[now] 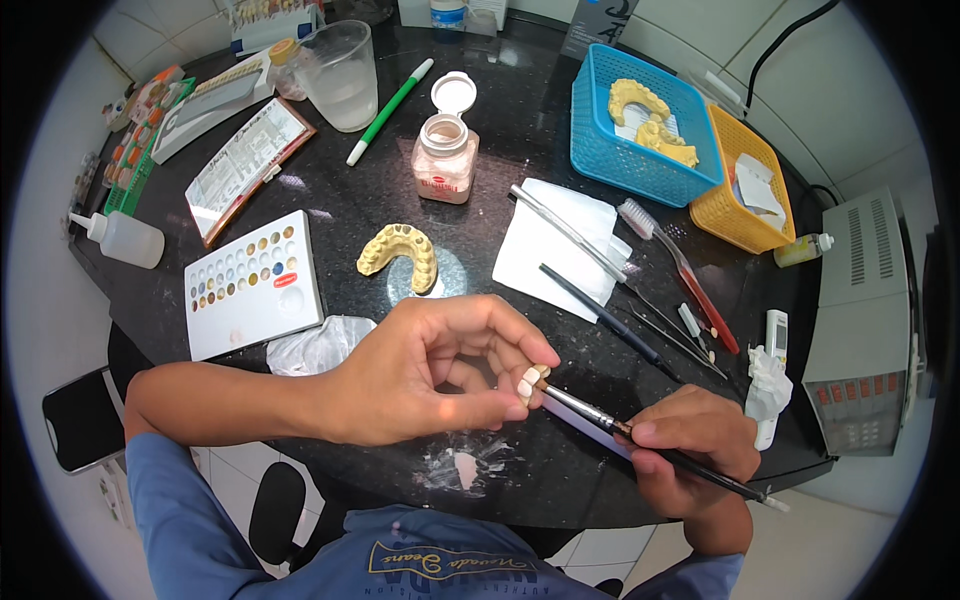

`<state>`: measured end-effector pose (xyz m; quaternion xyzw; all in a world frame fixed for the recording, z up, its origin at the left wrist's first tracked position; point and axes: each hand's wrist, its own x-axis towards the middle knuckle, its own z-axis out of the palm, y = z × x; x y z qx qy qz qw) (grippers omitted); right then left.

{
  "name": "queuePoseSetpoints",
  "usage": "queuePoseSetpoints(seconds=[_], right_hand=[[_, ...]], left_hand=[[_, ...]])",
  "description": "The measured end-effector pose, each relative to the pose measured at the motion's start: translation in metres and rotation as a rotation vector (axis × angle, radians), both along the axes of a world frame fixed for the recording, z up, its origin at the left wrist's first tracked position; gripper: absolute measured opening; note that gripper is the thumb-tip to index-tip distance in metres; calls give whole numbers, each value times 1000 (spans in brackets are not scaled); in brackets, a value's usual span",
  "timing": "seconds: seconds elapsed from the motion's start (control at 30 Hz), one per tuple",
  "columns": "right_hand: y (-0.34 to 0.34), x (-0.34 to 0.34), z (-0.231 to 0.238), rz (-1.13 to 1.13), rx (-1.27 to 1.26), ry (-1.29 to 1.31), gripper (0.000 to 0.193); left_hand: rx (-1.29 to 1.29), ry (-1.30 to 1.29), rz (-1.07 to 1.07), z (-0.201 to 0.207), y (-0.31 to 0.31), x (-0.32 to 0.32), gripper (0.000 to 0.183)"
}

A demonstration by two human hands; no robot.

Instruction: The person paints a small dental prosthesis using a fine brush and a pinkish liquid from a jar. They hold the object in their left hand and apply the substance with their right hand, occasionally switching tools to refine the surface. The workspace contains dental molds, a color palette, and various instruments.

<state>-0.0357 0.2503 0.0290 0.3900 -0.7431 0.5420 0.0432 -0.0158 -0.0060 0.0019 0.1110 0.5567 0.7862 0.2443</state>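
Note:
Between its thumb and fingertips, my left hand (420,370) pinches a small dental bridge (527,385) with white tooth shapes and a yellowish part. My right hand (697,440) grips a thin paintbrush (590,410) with a dark handle and metal ferrule. The brush's bristle end meets the bridge; exact contact is too small to tell. Beyond my left hand lies a yellowish horseshoe-shaped dental model (372,250). An open jar of pink powder (446,172) stands farther back, its lid flipped up. At the left is a white palette (235,325) with rows of coloured wells.
White paper (520,240) at right bears slim tools, beside a red-handled toothbrush (700,290). Blue (600,165) and yellow (725,230) baskets stand behind. A plastic cup (350,85) and green marker (392,110) are at the back. Pinkish residue (466,470) lies near the front edge.

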Motion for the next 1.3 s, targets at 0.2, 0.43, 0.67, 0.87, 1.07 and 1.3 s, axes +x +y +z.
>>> queuePoseSetpoints(seconds=[0.2,0.43,0.67,0.87,1.07,1.3], right_hand=[[5,-2,5,29,-34,-29,17],[5,0,2,-68,-77,-9,14],[3,-2,0,-23,-41,11,15],[3,-2,2,-11,-45,-4,12],[5,0,2,20,-65,-36,13],[3,-4,1,28,-43,-15,15]], left_hand=[[40,-10,-12,3,1,-2,34],[17,-45,-7,4,0,-3,34],[-35,-4,-31,4,1,-3,35],[-18,-15,-18,3,0,-1,35],[-13,-24,-28,5,2,-3,36],[-11,-13,-22,3,0,-1,36]])
